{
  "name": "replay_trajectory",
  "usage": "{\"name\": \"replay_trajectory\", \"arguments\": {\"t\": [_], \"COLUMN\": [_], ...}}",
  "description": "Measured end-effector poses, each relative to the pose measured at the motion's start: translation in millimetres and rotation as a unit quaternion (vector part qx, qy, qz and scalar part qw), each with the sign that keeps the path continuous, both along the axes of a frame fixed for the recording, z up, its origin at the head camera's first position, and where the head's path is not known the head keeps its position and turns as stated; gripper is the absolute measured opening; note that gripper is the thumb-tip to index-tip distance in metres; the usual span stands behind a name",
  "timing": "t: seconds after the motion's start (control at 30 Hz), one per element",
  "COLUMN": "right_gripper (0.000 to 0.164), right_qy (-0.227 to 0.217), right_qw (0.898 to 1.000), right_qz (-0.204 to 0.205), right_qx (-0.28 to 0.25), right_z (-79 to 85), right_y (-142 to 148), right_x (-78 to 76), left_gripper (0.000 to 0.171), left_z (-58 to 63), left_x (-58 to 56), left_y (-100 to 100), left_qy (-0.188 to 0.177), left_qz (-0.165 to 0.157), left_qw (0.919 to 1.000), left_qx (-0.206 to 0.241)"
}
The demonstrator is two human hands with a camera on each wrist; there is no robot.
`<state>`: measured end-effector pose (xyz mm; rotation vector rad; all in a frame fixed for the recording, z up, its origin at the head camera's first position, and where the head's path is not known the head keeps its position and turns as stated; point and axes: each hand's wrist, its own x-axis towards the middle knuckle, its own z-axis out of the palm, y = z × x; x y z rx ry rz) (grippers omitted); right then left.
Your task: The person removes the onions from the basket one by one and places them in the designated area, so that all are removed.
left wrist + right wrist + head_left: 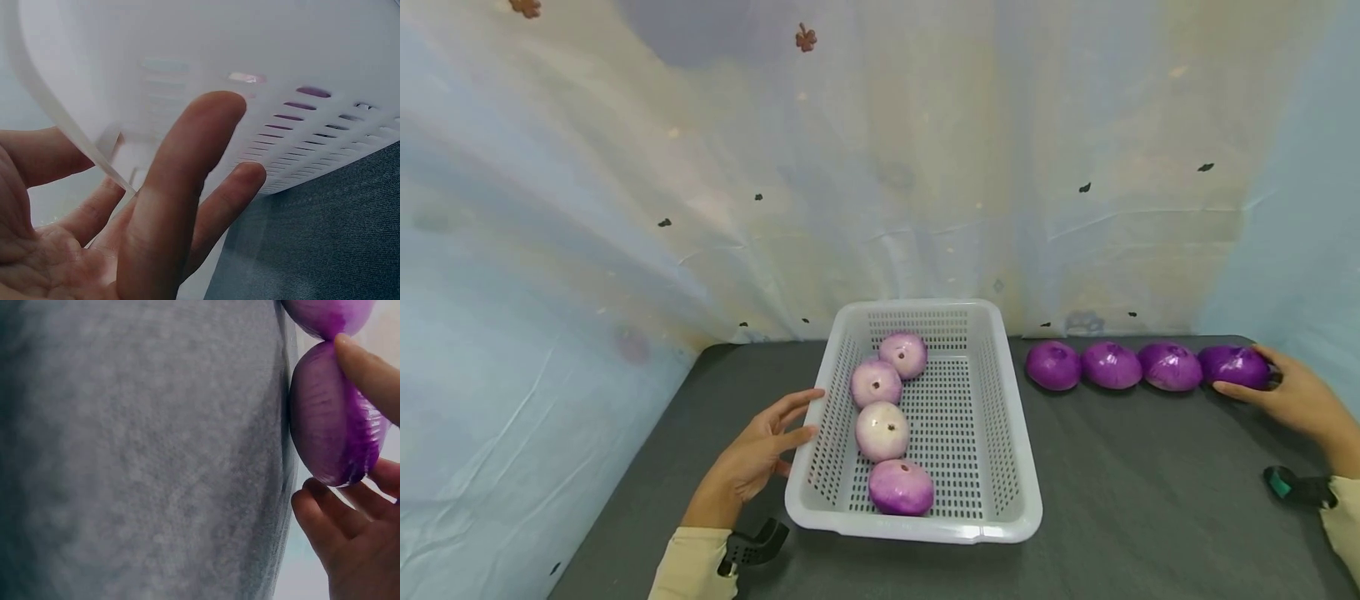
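The left hand (758, 454) comes up from the lower left of centre in the head view, its forearm slanting up and to the right, and reaches the left side of the white basket (917, 527). Its fingers are spread and only loosely bent, touching the rim rather than clenching it; the left wrist view shows some of them against the outer wall and others beyond the edge. The right hand (1300, 396) enters from the right edge, forearm angled up and to the left, and grips the rightmost purple onion (1231, 367), thumb on the near left side and the other fingers bent round the far right. That onion rests on the dark table (1112, 517) at the right of the frame, ending a row with three other purple onions (1170, 367), which it adjoins. In the right wrist view it touches its neighbour. The basket stands at lower centre, holding four paler onions (882, 431) in a bent line along its left half. Both arms wear cream sleeves (692, 567) and black wrist devices (758, 546). A pale patterned curtain (887, 167) hangs behind the table.
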<state>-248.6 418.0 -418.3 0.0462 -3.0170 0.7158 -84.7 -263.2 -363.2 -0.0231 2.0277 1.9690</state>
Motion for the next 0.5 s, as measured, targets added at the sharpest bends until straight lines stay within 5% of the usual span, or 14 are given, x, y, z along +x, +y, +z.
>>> {"name": "replay_trajectory", "arguments": {"t": [0.13, 0.27, 0.5], "right_gripper": [0.104, 0.097, 0.087], "right_qy": [0.026, 0.076, 0.106], "right_qw": [1.000, 0.997, 0.989], "right_qz": [-0.003, -0.003, 0.103], "right_qx": [-0.013, -0.020, -0.018], "right_z": [1.3, 19.9, 69.8], "right_y": [-4, -26, -100], "right_x": [4.5, 11.1, 23.6], "left_gripper": [0.066, 0.065, 0.065], "left_z": [-1.3, -1.6, -1.1], "left_x": [-0.4, -0.2, -0.4], "left_y": [0, 0, 0], "left_qy": [0.002, 0.002, -0.001], "left_qz": [-0.001, 0.000, 0.003], "left_qw": [1.0000, 1.0000, 1.0000], "left_qx": [0.002, 0.004, 0.003]}}
